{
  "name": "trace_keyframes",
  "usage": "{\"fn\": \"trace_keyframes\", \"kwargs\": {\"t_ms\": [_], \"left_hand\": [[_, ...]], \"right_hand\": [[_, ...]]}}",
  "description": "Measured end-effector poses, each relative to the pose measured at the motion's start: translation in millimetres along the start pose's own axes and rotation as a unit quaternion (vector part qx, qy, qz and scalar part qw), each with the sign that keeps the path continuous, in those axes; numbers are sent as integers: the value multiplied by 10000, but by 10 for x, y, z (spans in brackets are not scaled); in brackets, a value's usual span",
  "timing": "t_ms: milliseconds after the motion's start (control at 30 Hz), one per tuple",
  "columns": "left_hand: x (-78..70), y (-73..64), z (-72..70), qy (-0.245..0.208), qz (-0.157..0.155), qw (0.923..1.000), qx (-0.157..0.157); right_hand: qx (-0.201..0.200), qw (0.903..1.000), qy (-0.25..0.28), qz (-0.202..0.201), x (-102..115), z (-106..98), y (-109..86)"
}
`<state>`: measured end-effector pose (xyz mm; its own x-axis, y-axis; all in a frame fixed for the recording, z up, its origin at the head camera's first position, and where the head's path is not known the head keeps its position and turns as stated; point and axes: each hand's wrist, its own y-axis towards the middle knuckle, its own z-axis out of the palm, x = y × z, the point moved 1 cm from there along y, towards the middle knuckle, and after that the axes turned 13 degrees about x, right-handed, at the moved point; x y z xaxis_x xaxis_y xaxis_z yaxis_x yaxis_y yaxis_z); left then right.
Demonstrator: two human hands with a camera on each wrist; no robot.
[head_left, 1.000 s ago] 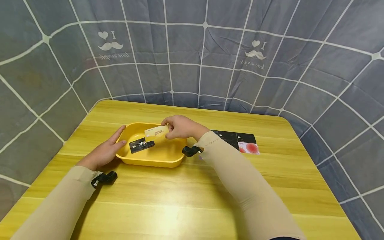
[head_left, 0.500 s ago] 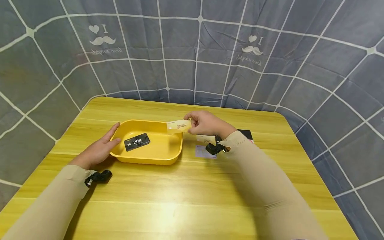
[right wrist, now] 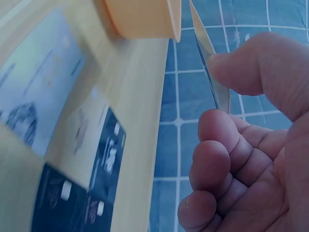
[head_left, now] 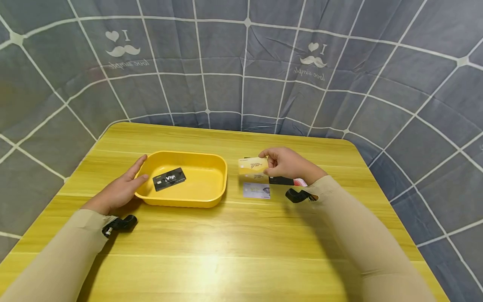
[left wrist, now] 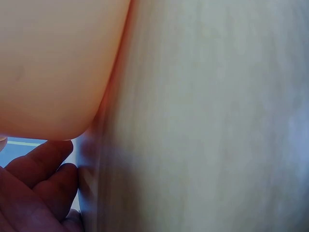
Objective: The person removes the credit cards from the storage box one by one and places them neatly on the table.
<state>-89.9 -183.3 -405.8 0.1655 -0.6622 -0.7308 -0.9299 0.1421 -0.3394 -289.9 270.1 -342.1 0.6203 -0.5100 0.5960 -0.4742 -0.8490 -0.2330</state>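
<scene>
In the head view my right hand (head_left: 288,164) pinches a pale gold card (head_left: 250,165) between thumb and fingers, above other cards on the table. The right wrist view shows this card (right wrist: 212,67) nearly edge-on. Beneath it, a second gold card (head_left: 256,176) is partly covered, and a lilac card (head_left: 256,191) lies nearer me. My left hand (head_left: 117,188) rests at the left end of a yellow plastic tray (head_left: 181,202), thumb over the rim and fingers extended along the outside. A black VIP card (head_left: 169,179) lies inside the tray.
Black cards (head_left: 281,180) and a pink-and-red card (head_left: 299,182) lie beside the gold one, partly hidden by my right hand. The wood-grain table (head_left: 211,251) runs back to a grey checked curtain (head_left: 226,92).
My right hand has carried the gold card rightward, out from over the tray to above the table cards. The left hand stays at the tray's end; the black VIP card remains inside.
</scene>
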Motion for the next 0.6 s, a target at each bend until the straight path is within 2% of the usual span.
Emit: {"fn": "trace_keyframes", "kwargs": {"t_ms": [300,600], "left_hand": [[-32,-5,10,-86,25,10000,27],[-45,-13,17,-122,44,9999,42]], "right_hand": [[-3,9997,80,222,-253,32,-324],[-66,9989,-9,470,-473,78,-547]]}}
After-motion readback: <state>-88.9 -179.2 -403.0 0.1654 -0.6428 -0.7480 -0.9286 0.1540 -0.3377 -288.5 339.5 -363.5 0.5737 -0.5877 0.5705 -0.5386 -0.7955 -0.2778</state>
